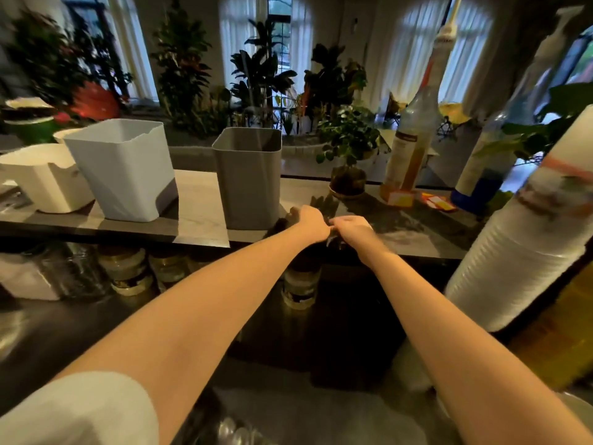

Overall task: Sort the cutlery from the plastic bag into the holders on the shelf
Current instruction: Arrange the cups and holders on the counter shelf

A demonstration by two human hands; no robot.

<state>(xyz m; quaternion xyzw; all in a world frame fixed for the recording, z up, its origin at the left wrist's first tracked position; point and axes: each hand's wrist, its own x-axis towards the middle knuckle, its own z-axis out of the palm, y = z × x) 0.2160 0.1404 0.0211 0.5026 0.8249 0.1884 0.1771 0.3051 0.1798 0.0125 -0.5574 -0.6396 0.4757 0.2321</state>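
Our left hand (306, 220) and right hand (351, 227) meet, knuckles curled; we cannot tell their grip | beside smooth grey tapered holder (247, 178) | marbled shelf (199, 203)

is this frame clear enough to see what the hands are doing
Head view: strongly backlit by the bright windows, so the shelf looks dim; the wide lens bows the bottles and cup stack at the right edge; left hand and right hand are softly blurred, and whether they grip anything is too dark to tell.
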